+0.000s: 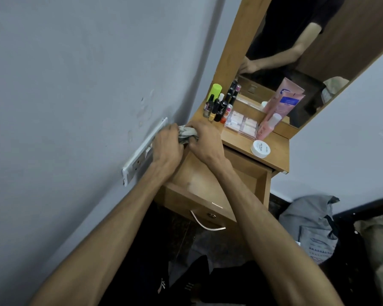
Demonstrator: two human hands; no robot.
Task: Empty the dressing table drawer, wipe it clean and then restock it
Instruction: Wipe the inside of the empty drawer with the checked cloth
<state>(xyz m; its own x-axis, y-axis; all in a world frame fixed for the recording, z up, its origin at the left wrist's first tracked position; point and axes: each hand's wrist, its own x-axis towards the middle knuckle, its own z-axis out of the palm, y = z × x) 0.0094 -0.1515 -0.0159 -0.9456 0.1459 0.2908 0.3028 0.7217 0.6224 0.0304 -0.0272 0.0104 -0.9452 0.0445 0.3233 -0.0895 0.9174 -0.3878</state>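
The wooden drawer (210, 195) of the dressing table stands pulled out, and the part of its inside that shows holds nothing. Above its far left corner, my left hand (167, 146) and my right hand (205, 140) both grip a crumpled grey cloth (187, 134) between them. On the table top (237, 140) stand several nail polish bottles and lipsticks (219, 106), a clear case of pink palettes (242, 124), pink tubes (279, 107) and a white round jar (260, 148).
A white wall socket plate (139, 155) sits just left of my left hand. The mirror (296, 51) rises behind the table top. A grey bag (312, 224) and dark clothes lie on the floor at the right. The drawer's metal handle (205, 224) faces me.
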